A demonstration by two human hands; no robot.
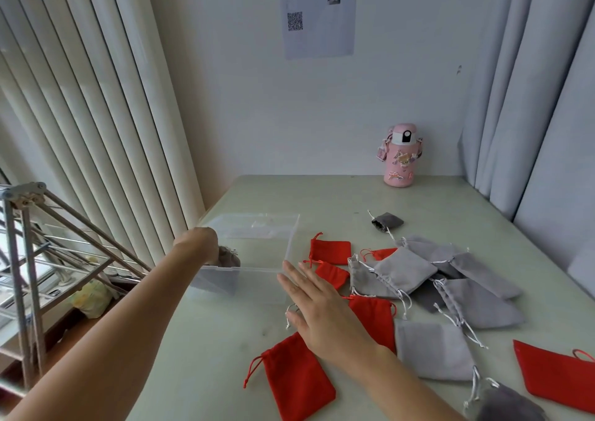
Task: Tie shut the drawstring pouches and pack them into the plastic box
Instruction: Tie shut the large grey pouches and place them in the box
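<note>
Pouch (229, 257), grey, inside box (291, 243) at 10 o'clock, held by L hand (201, 243); R hand (317, 308) flat, fingers straight, at pouch's 4 o'clock.

This looks like a room in a home. Long pale curtains (106, 98) fill the left of the frame, and grey ones (531, 98) hang at the right. A folding clothes-drying rack (29, 227) stands by a window at lower left. A pink, sticker-covered drink bottle (400, 156) sits on the pale bench (322, 195) at centre right. A printed sheet with a QR code (317, 11) is stuck to the white wall at top centre.
</note>
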